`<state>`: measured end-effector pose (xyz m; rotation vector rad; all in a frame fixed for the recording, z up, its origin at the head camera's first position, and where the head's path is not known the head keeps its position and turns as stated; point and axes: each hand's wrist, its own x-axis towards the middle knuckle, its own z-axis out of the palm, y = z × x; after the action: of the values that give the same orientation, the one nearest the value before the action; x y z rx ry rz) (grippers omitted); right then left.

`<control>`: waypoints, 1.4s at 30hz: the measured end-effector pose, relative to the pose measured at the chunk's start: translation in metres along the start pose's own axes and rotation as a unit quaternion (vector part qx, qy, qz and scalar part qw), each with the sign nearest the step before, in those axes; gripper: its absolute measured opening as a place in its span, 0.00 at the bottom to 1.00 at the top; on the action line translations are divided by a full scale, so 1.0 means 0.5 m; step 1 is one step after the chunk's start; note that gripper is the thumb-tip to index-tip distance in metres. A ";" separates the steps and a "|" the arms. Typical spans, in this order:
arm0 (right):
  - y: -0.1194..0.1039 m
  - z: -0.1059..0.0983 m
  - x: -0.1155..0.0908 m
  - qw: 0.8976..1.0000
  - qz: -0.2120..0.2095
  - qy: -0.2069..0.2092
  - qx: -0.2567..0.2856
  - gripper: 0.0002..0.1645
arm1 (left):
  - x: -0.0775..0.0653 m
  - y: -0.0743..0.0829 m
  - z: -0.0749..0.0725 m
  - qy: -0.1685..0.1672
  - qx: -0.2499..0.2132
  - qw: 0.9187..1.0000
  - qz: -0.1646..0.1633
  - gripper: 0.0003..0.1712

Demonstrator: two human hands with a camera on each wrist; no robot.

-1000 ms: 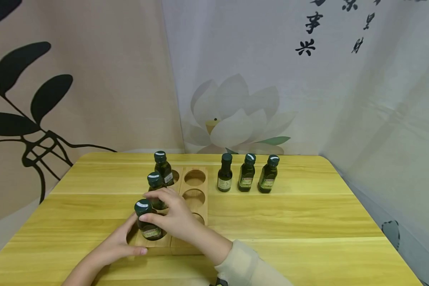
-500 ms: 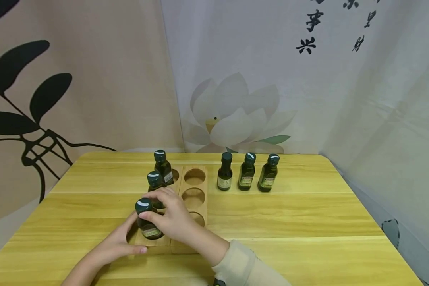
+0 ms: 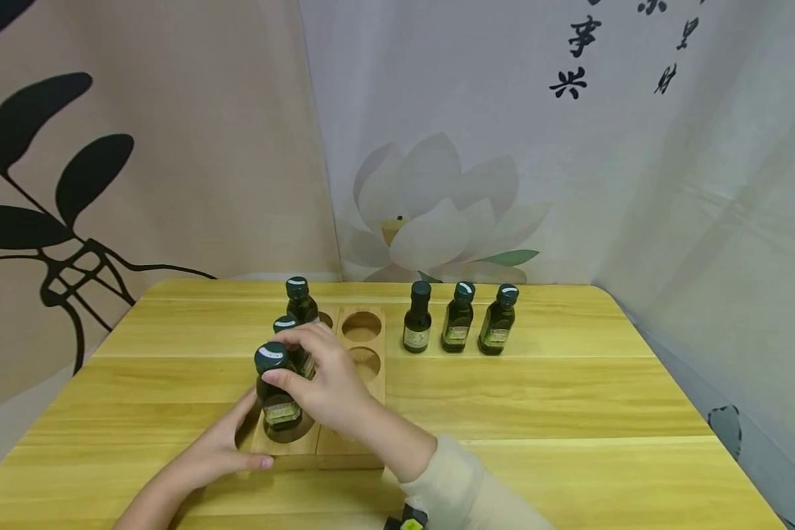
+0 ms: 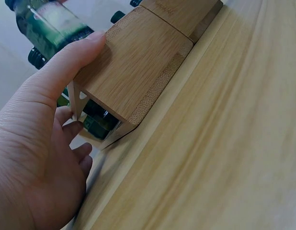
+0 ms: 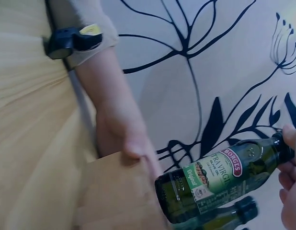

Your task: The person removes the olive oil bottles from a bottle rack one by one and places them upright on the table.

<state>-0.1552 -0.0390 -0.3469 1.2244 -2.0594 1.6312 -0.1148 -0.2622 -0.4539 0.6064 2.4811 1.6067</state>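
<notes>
My right hand [image 3: 327,375] pinches a small dark green olive oil bottle [image 3: 281,408] by its neck, just below the cap. In the right wrist view the bottle [image 5: 210,179] slants, its label and base showing. Its base overlaps the near left hole of a wooden bottle rack [image 3: 351,458] in the head view. My left hand [image 3: 215,449] holds the rack's near left corner, its thumb on the front face and its fingers along the side, as the left wrist view shows. Behind the held bottle, two more bottles stand in the rack's left column, the far one [image 3: 300,298] and a partly hidden one [image 3: 285,323].
Right of the rack stand a slim dark bottle [image 3: 417,320] and two olive oil bottles, one in the middle [image 3: 458,320] and one at the right [image 3: 497,322]. Open round holes [image 3: 361,327] run down the rack's right column. A cloth backdrop [image 3: 477,110] hangs behind the wooden table [image 3: 570,412].
My right hand has raised the near olive oil bottle, and more of the round hole under it shows. The left hand has stayed at the rack's corner.
</notes>
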 end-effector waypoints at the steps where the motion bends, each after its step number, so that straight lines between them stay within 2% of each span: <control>1: -0.005 -0.005 0.004 1.000 -0.002 0.002 0.003 0.21 | 0.000 0.001 0.000 0.001 0.000 1.000 -0.003 0.63; 11: -0.049 -0.064 0.041 0.998 -0.056 0.014 -0.035 0.22 | -0.004 0.009 0.002 0.009 0.016 1.000 -0.006 0.63; 19: -0.074 -0.120 0.065 0.996 -0.076 0.031 -0.026 0.21 | -0.003 0.001 -0.002 -0.001 0.016 1.000 0.001 0.64; 28: -0.085 -0.190 0.078 0.996 -0.073 0.053 -0.026 0.19 | -0.003 -0.002 -0.002 0.006 0.023 1.000 0.008 0.65; 37: -0.080 -0.250 0.069 0.996 -0.037 0.073 -0.035 0.17 | -0.003 -0.002 -0.001 0.005 0.030 0.999 0.011 0.64; 42: -0.068 -0.277 0.067 0.995 -0.044 0.081 -0.043 0.17 | -0.003 -0.002 -0.001 0.006 0.033 0.999 0.010 0.64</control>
<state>-0.1924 0.0681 -0.2540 1.1015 -1.9277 1.5324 -0.1139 -0.2635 -0.4547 0.6354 2.5533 1.5450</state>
